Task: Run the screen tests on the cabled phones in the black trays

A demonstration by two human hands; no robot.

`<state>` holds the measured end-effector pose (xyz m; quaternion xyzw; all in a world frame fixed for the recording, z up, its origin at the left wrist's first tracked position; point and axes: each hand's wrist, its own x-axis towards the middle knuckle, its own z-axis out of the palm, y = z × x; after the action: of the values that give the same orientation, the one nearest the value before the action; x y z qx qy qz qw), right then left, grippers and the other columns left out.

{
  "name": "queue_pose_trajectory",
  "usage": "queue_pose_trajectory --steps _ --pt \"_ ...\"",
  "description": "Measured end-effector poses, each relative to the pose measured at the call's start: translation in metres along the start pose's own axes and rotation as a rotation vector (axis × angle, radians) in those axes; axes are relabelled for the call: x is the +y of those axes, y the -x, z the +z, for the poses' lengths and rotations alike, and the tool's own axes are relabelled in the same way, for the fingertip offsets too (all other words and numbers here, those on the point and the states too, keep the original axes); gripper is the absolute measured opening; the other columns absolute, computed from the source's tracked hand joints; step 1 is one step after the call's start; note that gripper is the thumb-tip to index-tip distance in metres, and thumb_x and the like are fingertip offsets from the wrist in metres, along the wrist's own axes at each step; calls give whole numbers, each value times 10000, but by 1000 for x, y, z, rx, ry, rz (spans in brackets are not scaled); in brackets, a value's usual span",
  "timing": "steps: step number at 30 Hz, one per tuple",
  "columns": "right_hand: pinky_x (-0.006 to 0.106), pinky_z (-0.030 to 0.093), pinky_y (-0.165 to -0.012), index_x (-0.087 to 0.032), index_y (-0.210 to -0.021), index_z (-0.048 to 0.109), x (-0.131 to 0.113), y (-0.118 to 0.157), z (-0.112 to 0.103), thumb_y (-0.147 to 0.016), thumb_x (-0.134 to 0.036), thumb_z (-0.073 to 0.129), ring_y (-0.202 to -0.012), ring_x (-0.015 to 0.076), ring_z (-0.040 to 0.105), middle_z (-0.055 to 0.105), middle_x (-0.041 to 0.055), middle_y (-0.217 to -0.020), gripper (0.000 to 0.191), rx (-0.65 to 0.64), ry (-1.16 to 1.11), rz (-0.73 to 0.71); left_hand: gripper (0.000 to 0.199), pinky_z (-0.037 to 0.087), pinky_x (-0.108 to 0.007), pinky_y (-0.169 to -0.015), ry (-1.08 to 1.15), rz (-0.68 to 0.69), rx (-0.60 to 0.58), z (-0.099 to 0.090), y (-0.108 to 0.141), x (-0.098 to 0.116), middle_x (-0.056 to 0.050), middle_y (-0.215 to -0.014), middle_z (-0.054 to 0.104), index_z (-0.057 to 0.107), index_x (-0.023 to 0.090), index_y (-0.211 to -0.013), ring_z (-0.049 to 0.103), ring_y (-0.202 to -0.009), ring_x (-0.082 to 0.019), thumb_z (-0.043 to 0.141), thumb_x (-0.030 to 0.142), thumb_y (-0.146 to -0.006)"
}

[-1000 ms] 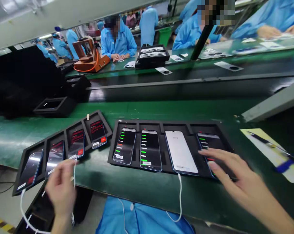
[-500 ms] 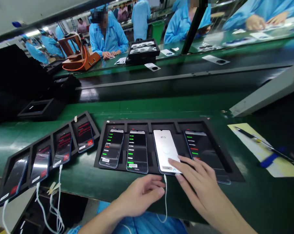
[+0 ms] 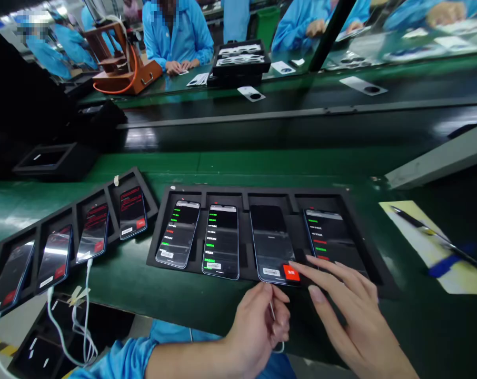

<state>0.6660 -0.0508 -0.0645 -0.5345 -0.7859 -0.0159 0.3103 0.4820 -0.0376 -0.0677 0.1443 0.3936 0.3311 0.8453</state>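
The third phone (image 3: 272, 237) in the black foam tray (image 3: 244, 198) has a dark screen with a red square at its lower right corner. Just below its bottom edge, my left hand (image 3: 260, 318) is closed on a white charging cable (image 3: 272, 311); the plug itself is hidden by the fingers. Over the right side of that phone, my right hand (image 3: 347, 310) has its fingers spread, the index fingertip at the red square. It partly covers the fourth phone (image 3: 327, 237). To the left lie two more phones, one (image 3: 178, 234) and another (image 3: 221, 242), showing green and white lines.
A second foam tray (image 3: 73, 210) at the left holds several phones with red text, some with white cables (image 3: 51, 310) hanging. A pen (image 3: 431, 231) lies on yellow paper (image 3: 414, 247) at the right. Across the line, co-workers in blue sit beyond a black box (image 3: 240, 66).
The third phone's screen went from white with a number to dark with a red square. My left hand moved right and closed on the cable; my right hand shifted slightly right.
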Motion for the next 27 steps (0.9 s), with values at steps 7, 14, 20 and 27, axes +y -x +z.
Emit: queue_pose_trajectory --steps 7,14,20,27 --pt "454 390 -1076 -229 -1372 612 -5 -1 -11 -1114 -192 433 -1231 286 617 719 97 -1270 315 57 -26 37 878 153 -223 -457 -23 -28 157 9 -4 -14 115 -547 345 463 225 -800 234 -485 -51 779 979 -480" --pt "419 470 -1028 -307 -1400 620 10 -42 -27 -1146 -420 437 -1242 271 652 732 28 -1311 333 -77 -33 -5 852 157 -223 -412 -98 -64 9 -11 10 -8 115 -547 306 475 226 -782 219 -453 -50 757 990 -530" --pt "515 531 -1133 -348 -1475 616 19 -120 -2 -1130 -572 391 -1370 317 631 677 39 -1476 469 -401 -211 70 765 408 -237 -450 -222 121 -14 -67 41 31 69 -639 481 628 151 -1072 414 -484 -87 768 838 -767" --pt "629 453 -1209 -249 -1477 627 14 -185 62 -1111 -668 305 -1407 347 608 669 110 -1495 643 -550 -244 -58 803 554 -296 -595 -126 240 47 -87 46 41 -17 -732 676 606 112 -1219 496 -553 -106 752 798 -828"
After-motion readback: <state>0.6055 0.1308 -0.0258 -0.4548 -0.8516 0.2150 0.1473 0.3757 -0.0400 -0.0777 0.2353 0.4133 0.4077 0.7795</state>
